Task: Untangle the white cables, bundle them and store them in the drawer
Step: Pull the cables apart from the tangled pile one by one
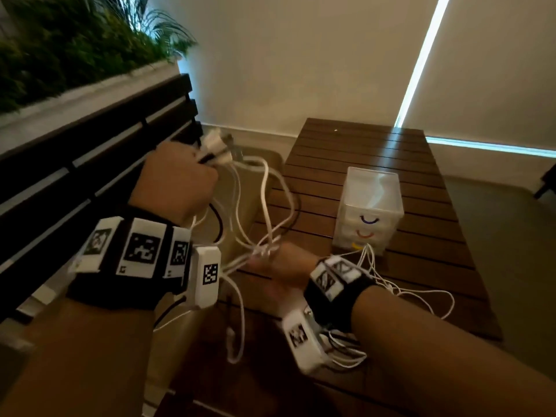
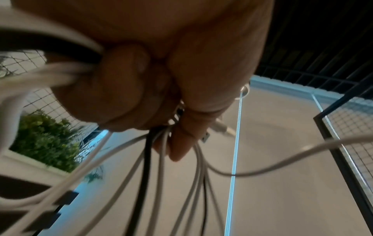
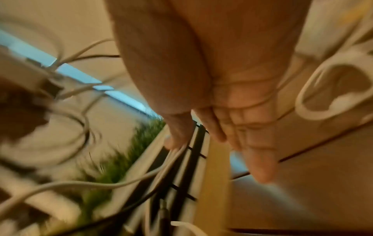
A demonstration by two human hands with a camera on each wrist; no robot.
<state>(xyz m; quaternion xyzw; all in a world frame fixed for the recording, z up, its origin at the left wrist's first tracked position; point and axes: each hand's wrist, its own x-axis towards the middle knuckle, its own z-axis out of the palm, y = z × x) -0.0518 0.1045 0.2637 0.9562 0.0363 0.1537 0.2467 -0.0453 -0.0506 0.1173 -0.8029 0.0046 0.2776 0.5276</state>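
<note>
- Gripping the plug ends in a closed fist, the left hand (image 1: 177, 182) is raised at the left, above the gap between the slatted bench (image 1: 99, 152) and the wooden table (image 1: 376, 164); the left wrist view shows fingers (image 2: 125, 83) curled round several strands.
- Hanging down and rightward from that fist, the white cables (image 1: 264, 188) run their long axis steeply toward a knot (image 1: 267, 246).
- Lower and just right of the knot, the right hand (image 1: 285, 266) meets the strands with thumb and fingers; how firmly it pinches I cannot tell, its fingers (image 3: 260, 166) look nearly straight.
- More slack (image 1: 421, 293) lies on the table.
- Farther right stands the drawer unit (image 1: 370, 206), drawers closed; I judge the right hand is nearer it.
</note>
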